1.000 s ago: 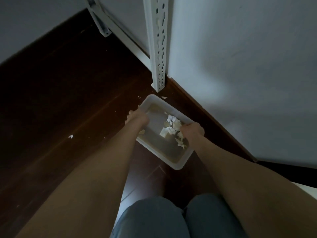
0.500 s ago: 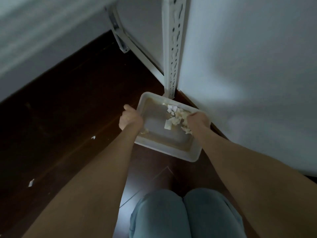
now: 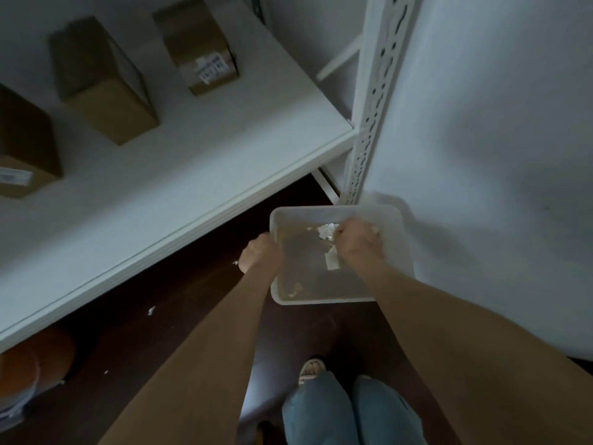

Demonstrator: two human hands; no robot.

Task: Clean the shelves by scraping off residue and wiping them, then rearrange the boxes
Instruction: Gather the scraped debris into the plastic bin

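Your left hand (image 3: 260, 256) and right hand (image 3: 357, 242) grip the scrap-filled white plastic tub (image 3: 317, 300) (scraping seemingly done); brown cardboard boxes (image 3: 106, 81) above it await rearranging.

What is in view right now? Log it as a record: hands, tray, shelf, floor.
left hand: grips the tray's left rim
right hand: fingers curled, holds the tray's right side
tray: white plastic, appears lifted off the floor, next to the shelf post
tray contents: paper scraps and brownish residue on the bottom
shelf: white, with three cardboard boxes standing apart on it
floor: dark wood, with a few white bits lying on it
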